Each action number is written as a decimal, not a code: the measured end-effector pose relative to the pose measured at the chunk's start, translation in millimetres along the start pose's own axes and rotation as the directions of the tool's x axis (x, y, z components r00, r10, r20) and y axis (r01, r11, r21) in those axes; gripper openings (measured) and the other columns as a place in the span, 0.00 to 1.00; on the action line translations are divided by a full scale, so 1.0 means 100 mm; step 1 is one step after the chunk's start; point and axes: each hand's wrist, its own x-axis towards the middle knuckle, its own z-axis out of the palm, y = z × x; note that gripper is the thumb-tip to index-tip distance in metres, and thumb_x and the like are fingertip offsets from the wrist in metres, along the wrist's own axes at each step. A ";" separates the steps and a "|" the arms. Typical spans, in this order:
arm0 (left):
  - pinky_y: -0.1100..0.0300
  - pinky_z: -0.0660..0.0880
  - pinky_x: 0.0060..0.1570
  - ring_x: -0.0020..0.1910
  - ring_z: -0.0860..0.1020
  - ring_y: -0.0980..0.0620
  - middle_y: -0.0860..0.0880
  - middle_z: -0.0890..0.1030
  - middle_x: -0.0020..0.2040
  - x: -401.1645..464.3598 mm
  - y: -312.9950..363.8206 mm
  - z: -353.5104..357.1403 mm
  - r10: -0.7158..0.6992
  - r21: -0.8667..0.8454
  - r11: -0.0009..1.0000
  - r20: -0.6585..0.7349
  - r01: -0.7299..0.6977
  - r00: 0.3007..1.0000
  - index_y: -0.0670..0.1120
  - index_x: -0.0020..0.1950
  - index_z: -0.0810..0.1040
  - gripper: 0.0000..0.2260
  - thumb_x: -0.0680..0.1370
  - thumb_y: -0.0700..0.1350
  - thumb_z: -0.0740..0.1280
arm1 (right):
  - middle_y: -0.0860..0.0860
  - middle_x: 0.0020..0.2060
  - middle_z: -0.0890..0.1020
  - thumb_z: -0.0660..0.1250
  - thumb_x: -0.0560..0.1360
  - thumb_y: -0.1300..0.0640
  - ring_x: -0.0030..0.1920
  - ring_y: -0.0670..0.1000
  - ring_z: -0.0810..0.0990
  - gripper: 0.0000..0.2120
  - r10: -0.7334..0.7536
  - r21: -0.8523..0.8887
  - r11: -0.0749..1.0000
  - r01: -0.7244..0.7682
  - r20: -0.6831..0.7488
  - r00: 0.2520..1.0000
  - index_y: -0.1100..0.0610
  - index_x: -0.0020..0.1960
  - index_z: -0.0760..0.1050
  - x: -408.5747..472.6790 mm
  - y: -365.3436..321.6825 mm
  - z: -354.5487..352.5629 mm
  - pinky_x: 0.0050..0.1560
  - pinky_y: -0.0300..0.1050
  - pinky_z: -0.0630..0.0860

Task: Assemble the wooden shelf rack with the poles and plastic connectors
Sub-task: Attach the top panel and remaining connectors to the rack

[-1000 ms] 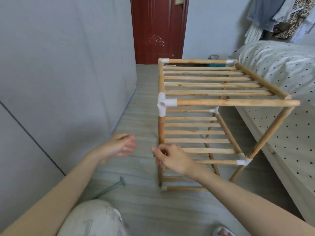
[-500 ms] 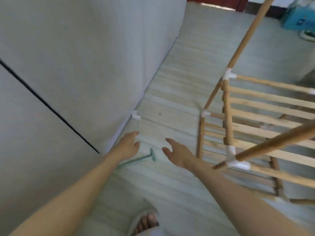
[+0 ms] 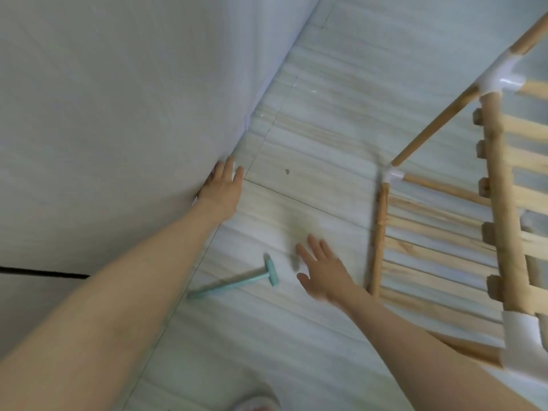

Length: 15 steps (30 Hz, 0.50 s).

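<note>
Your left hand (image 3: 223,185) reaches forward to the foot of the wall (image 3: 118,114), at the left edge of the floor (image 3: 311,129); its fingers lie where wall meets floor, and motion blur leaves it unclear whether they touch anything there. Your right hand (image 3: 321,269) is nearer you and to the right, fingers spread above the floor. The small hammer (image 3: 237,280) lies on the floor between your forearms, its head just left of your right hand. The rack (image 3: 444,221) stands on the floor at the right, its near corner post just right of your right hand. A connector (image 3: 393,175) sits at its far-left floor corner.
</note>
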 end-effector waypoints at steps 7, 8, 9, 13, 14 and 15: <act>0.54 0.69 0.55 0.60 0.69 0.41 0.40 0.65 0.63 0.03 0.10 0.08 -0.164 -0.115 0.981 -0.050 0.157 0.985 0.39 0.63 0.69 0.16 0.76 0.32 0.62 | 0.51 0.76 0.37 0.52 0.81 0.49 0.75 0.55 0.37 0.27 -0.011 0.027 1.000 0.010 0.025 1.000 0.49 0.77 0.44 -0.01 -0.01 -0.05 0.74 0.55 0.51; 0.53 0.69 0.55 0.60 0.70 0.40 0.40 0.65 0.63 0.01 0.08 0.11 -0.180 -0.155 0.973 -0.043 0.172 0.983 0.39 0.63 0.70 0.15 0.76 0.32 0.61 | 0.51 0.76 0.37 0.52 0.81 0.49 0.75 0.55 0.37 0.28 -0.011 0.029 1.000 0.011 0.029 1.000 0.49 0.77 0.44 -0.03 -0.01 -0.05 0.74 0.55 0.50; 0.52 0.69 0.56 0.60 0.70 0.40 0.39 0.65 0.63 -0.02 0.06 0.14 -0.191 -0.196 0.964 -0.032 0.181 0.981 0.38 0.64 0.70 0.15 0.77 0.32 0.60 | 0.51 0.76 0.37 0.52 0.81 0.49 0.75 0.55 0.37 0.28 -0.013 0.029 1.000 0.012 0.033 0.999 0.49 0.77 0.44 -0.04 -0.02 -0.05 0.75 0.54 0.50; 0.50 0.71 0.53 0.57 0.72 0.39 0.39 0.67 0.62 -0.18 0.02 0.22 -0.204 -0.273 0.944 -0.041 0.186 0.978 0.39 0.63 0.73 0.13 0.79 0.36 0.59 | 0.51 0.76 0.37 0.52 0.81 0.50 0.75 0.54 0.37 0.28 -0.019 0.041 0.999 0.017 0.055 0.998 0.50 0.77 0.44 -0.11 -0.03 -0.01 0.74 0.52 0.52; 0.50 0.71 0.49 0.54 0.73 0.39 0.39 0.69 0.60 -0.21 0.02 0.23 -0.205 -0.261 0.949 -0.081 0.177 0.975 0.38 0.60 0.74 0.12 0.79 0.38 0.59 | 0.50 0.76 0.37 0.52 0.81 0.50 0.76 0.54 0.37 0.28 -0.021 0.045 0.999 0.018 0.058 0.998 0.50 0.77 0.44 -0.12 -0.03 0.00 0.73 0.51 0.52; 0.49 0.71 0.47 0.53 0.73 0.39 0.39 0.70 0.58 -0.23 0.03 0.23 -0.206 -0.257 0.952 -0.136 0.166 0.969 0.38 0.58 0.73 0.10 0.78 0.39 0.60 | 0.50 0.76 0.37 0.52 0.81 0.50 0.76 0.53 0.37 0.28 -0.024 0.048 0.999 0.021 0.060 0.998 0.50 0.77 0.45 -0.12 -0.03 0.00 0.73 0.51 0.52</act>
